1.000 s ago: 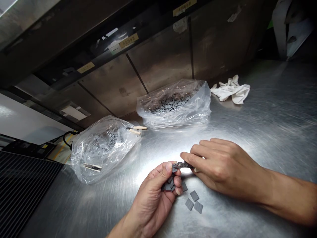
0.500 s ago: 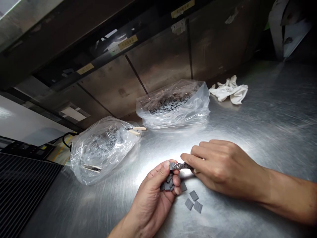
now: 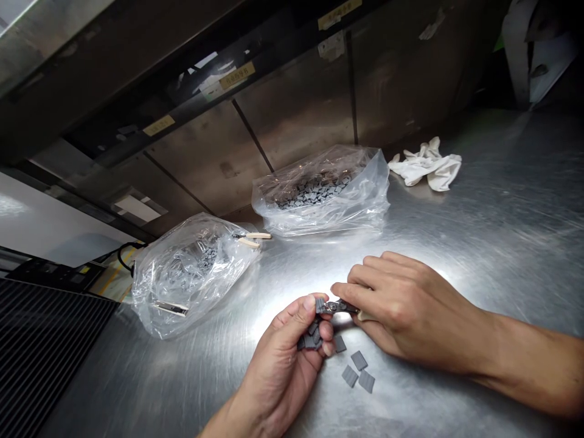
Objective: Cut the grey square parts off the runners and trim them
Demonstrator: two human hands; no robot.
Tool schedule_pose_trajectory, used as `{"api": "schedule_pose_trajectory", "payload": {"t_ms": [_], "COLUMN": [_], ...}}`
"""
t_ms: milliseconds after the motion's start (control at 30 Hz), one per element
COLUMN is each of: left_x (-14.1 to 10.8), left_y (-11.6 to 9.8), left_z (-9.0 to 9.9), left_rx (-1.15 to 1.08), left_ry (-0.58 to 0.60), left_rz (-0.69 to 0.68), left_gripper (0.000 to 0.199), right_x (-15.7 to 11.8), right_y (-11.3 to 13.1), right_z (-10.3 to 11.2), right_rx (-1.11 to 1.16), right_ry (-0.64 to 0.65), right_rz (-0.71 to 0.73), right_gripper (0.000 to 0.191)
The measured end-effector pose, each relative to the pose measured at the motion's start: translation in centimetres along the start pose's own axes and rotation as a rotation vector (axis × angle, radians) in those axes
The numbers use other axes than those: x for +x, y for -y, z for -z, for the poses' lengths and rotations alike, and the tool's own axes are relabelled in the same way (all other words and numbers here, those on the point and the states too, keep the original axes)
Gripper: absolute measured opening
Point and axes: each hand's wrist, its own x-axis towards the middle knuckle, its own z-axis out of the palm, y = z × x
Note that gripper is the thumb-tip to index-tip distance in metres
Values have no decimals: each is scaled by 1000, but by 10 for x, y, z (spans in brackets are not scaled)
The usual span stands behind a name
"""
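Between thumb and forefinger, my left hand [image 3: 285, 359] pinches a small grey ribbed square piece [image 3: 320, 304]. Several more grey pieces [image 3: 311, 337] are tucked in its palm and curled fingers. My right hand [image 3: 401, 310] is closed round a pair of small pliers or nippers [image 3: 340, 306]; most of the handles are hidden under the fingers. The tool's metal jaws meet the edge of the pinched piece. Below the hands, several loose grey squares [image 3: 359, 360] lie on the metal table [image 3: 410, 407].
A clear plastic bag [image 3: 319, 219] of grey pieces stands at the back. Another bag [image 3: 196, 292] lies to its left, with pale-handled pliers [image 3: 255, 237] and a slim metal-edged tool [image 3: 171, 308] on it. White gloves [image 3: 429, 165] rest at back right. Black ribbed panel [image 3: 50, 347] lies left.
The right hand and the tool have shifted very slightly, and the pinched piece is turned a little at the jaws. Both hands keep their hold; the view has moved slightly.
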Motion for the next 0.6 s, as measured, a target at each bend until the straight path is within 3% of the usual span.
{"api": "schedule_pose_trajectory", "payload": {"t_ms": [233,600], "left_x": [-2,-4], "left_y": [-1,-5], "left_z": [-1,-5], "left_rx": [15,5], "left_ry": [-7,-111], "left_rz": [4,34], "left_gripper": [13,12], "right_x": [2,3], "right_y": [-4,-15], "right_z": [2,3], "right_rx": [7,35], "right_ry": [1,-10], "right_rz": [-9,-85], "right_gripper": [9,17]}}
